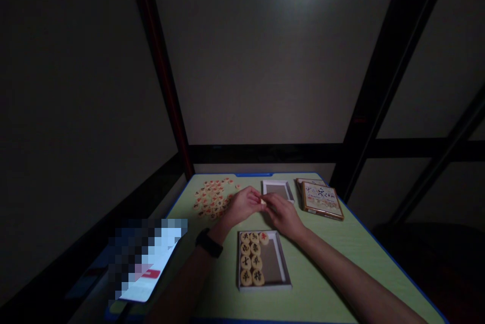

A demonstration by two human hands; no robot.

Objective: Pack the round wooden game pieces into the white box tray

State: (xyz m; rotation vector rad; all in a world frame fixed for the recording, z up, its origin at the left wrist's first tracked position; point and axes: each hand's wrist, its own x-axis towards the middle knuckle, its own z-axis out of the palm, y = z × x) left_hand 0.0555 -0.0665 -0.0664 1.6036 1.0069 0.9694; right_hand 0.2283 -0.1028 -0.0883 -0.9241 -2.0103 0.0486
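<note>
Left hand (243, 206), right hand (283, 215) together, green table (333, 273) below, part-filled xiangqi tray (272, 261) on it, stacked boxes (322, 199) beyond tray to the right, second tray (276, 189) beyond, loose pieces (214, 196) beyond-left, nine pieces (256, 262) inside, one pale piece (262, 202) pinched between fingertips beyond tray.

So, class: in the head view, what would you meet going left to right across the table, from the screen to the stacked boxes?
Screen, loose pieces, left hand, right hand, stacked boxes.
</note>
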